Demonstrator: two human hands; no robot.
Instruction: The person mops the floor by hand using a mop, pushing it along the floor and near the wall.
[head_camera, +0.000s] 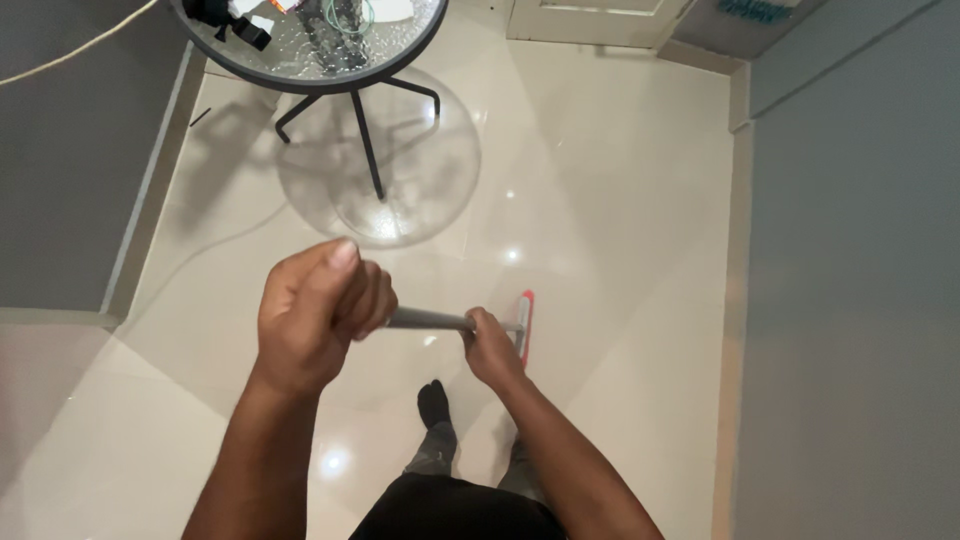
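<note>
2 hands are gripping 1 grey metal mop handle (430, 320), which is running across the middle of the view over the glossy cream tiled floor (620, 200). The left hand (315, 315) is clenching its fingers around the near, upper end of the handle, thumb on top; the right hand (492, 348) is wrapping its fingers around it lower down, close to the head. The flat mop head with a red edge (524, 322) is lying on the floor just beyond the right hand, seen almost edge-on as a narrow strip.

Ahead and to the left, a round glass-topped counter on black metal legs (365, 130) is standing well apart from the mop head, carrying a few small dark items too blurred to tell. Grey walls (850, 300) are closing in the floor on both sides. A foot in a dark sock (434, 402) is standing below the handle.
</note>
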